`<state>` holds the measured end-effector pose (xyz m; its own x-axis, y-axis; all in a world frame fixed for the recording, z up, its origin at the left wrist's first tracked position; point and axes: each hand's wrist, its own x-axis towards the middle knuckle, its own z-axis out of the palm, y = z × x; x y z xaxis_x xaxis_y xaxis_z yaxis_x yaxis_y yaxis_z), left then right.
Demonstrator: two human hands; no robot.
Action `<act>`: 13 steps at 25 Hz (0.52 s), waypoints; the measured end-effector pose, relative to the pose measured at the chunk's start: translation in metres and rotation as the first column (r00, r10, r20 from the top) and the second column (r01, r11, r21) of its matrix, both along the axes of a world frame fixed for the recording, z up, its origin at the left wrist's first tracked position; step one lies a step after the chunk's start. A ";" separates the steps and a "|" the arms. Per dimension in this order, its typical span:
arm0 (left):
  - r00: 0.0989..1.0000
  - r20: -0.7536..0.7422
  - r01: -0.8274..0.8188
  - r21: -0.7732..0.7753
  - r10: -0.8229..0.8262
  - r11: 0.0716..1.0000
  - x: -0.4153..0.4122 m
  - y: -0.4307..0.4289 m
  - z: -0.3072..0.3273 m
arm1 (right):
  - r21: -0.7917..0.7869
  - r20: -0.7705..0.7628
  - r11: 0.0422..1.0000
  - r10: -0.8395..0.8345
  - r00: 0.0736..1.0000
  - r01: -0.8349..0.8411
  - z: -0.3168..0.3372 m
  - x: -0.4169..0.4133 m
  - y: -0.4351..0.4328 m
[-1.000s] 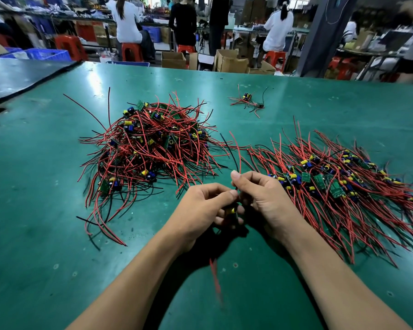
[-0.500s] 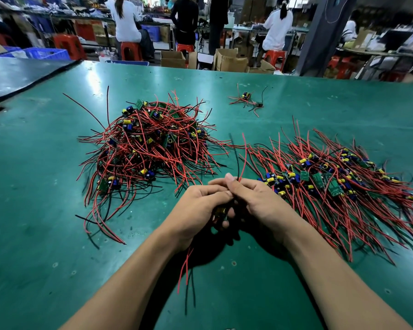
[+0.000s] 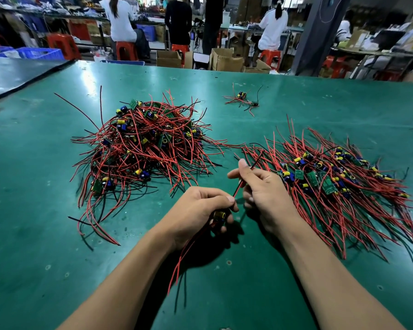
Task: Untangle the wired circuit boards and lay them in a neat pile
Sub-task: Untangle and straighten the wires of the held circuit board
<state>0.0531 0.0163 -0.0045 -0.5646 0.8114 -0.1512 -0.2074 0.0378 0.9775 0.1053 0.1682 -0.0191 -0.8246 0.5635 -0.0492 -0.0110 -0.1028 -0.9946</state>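
The left hand (image 3: 198, 210) gripped a small circuit board (image 3: 220, 215) while the right hand (image 3: 262, 194) pinched its red lead (image 3: 237, 190), which a hard tug might have torn loose

Desk (image 3: 45, 210): I log it as teal-green, glossy, speckled with small pale spots.
Tangled heap (image 3: 143, 148): mostly red wire, some black, with yellow and blue parts and green boards showing through.
Laid-out pile (image 3: 332, 184): same red and black wire; green boards, yellow and blue caps.
Held board (image 3: 221, 215): I see a yellow cap with a dark top; its lead (image 3: 237, 188) runs red, then black.
Stray cluster (image 3: 242, 98): red, black, a touch of yellow.
Behind: red stools (image 3: 126, 50), blue crates (image 3: 39, 53), brown cartons (image 3: 168, 58).
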 end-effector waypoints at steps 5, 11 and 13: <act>0.981 -0.157 -0.117 -0.005 0.115 0.993 0.005 0.005 -0.006 | -0.079 0.056 0.995 0.059 0.997 -0.054 0.002 -0.001 -0.007; 0.968 -0.163 -0.185 0.063 0.193 0.981 0.003 0.005 -0.009 | -0.077 0.168 0.939 0.343 0.924 -0.335 0.005 0.009 -0.009; 0.971 -0.136 -0.191 0.065 0.199 0.979 0.004 0.005 -0.009 | -0.130 0.122 0.924 0.374 0.919 -0.359 0.006 0.009 -0.007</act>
